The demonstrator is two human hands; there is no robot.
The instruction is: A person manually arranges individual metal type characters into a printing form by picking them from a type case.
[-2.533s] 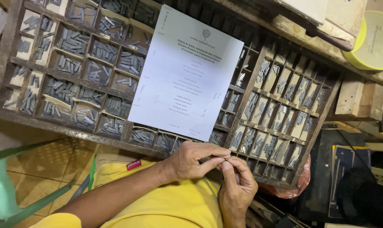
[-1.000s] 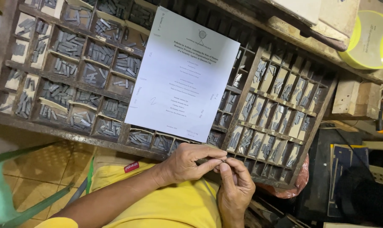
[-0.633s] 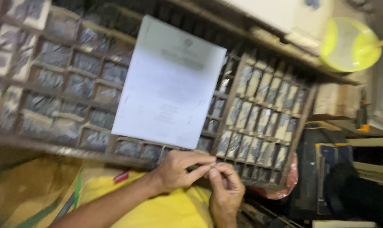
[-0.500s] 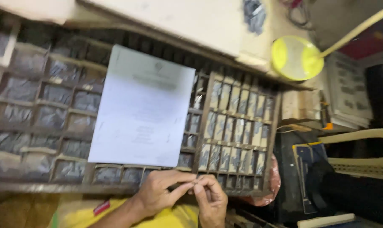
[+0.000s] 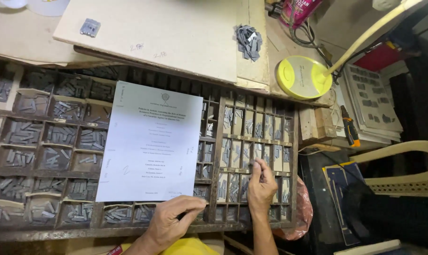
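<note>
Grey metal type is filling every compartment of the wooden type case [image 5: 218, 156], and the right hand [image 5: 261, 186] is reaching into one of the narrow right-hand compartments, fingertips [image 5: 254, 165] pinching at a single sort. The left hand [image 5: 173, 222] is curled at the case's near edge, just under the printed sheet [image 5: 150, 141] lying across the middle; what it's gripping, I cannot tell. Looks like the picking step — a clean lift of that one sort, without disturbing neighbours, is what's called for.
</note>
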